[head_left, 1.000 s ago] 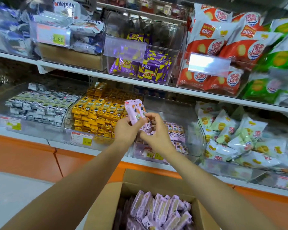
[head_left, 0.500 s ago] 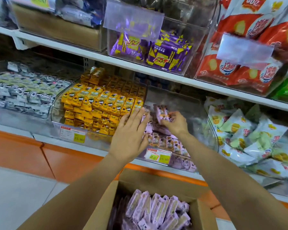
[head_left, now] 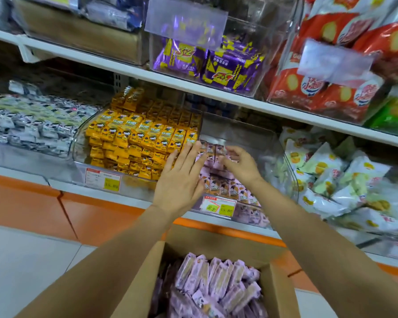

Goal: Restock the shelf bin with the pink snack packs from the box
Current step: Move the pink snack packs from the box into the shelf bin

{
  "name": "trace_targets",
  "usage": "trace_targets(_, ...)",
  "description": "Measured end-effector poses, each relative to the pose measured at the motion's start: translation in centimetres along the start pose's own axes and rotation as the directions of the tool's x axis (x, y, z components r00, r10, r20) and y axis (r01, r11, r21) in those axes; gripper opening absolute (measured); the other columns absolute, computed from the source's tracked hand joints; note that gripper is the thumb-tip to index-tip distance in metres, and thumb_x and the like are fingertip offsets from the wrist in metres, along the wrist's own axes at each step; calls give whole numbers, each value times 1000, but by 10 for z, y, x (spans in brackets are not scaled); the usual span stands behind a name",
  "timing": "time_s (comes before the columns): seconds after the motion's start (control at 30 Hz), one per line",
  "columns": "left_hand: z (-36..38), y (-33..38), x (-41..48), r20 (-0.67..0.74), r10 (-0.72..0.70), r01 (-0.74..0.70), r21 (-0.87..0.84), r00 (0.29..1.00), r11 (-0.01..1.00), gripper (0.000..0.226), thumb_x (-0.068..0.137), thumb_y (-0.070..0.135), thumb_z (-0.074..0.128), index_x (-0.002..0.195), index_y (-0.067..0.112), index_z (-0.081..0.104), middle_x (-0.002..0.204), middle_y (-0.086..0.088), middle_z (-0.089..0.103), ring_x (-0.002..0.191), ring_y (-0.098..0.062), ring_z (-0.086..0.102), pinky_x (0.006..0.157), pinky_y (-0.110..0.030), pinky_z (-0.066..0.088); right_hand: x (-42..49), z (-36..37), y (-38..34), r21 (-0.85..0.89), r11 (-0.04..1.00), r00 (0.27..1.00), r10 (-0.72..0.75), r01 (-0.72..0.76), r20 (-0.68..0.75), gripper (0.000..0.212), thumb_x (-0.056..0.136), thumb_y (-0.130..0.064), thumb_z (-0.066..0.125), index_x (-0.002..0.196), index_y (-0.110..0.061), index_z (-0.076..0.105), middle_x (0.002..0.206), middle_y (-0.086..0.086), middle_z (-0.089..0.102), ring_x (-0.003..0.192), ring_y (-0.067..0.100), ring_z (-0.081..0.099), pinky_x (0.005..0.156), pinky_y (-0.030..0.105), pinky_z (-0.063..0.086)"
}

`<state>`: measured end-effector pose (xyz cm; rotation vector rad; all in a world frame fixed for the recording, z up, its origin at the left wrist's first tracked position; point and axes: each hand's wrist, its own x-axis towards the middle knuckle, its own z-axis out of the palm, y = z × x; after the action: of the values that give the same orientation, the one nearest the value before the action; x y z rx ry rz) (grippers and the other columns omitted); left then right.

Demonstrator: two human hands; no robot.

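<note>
A person stands at a shop shelf, both bare arms reaching to a clear shelf bin (head_left: 251, 136). Pink snack packs (head_left: 225, 189) lie in rows along the bin's floor, filling only its lower part; the space above them is open up to the bin's back wall.

The left hand (head_left: 182, 177) is flat, fingers straight and spread, at the bin's left edge and holding nothing. The right hand (head_left: 241, 166) is inside the bin over the packs, fingers bent and blurred; whether it pinches a pack cannot be told.

Below and in front of the bin sits an open cardboard box (head_left: 143, 278), packed with more pink packs (head_left: 216, 278). Just left of the bin are stacked yellow packs (head_left: 143, 138).

The restocking looks early to midway: a layer is in and much stock is left.
</note>
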<state>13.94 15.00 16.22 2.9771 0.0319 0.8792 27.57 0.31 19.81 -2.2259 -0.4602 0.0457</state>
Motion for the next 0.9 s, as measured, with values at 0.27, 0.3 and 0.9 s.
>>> trace_targets(0.27, 1, 43, -77, -129, 88, -115, -221, 988, 969, 28, 77, 22, 46, 97, 8, 61, 94, -12, 57, 83, -32, 51, 70, -41, 36, -143, -21, 8, 203, 963, 983, -184, 179, 7, 13, 93, -17, 57, 84, -9, 63, 68, 12, 59, 60, 14, 53, 58, 35, 46)
trace_targets(0.3, 9, 50, -95, -29, 112, -116, -302, 993, 946, 26, 78, 24, 44, 95, 11, 58, 89, -9, 56, 78, -31, 53, 67, -40, 39, -162, -17, 20, 204, 968, 987, -155, 144, 37, 16, 93, -16, 57, 83, -5, 62, 66, 17, 56, 58, 14, 51, 57, 34, 43)
trace_targets(0.9, 109, 110, -282, 687, 264, 75, -422, 677, 903, 52, 77, 45, 32, 107, 25, 71, 109, 3, 67, 116, -24, 42, 79, -44, 51, -301, 86, 228, -350, 927, 791, 313, -135, 525, 30, 85, -15, 68, 115, -16, 67, 109, 7, 45, 102, 24, 52, 89, 25, 42)
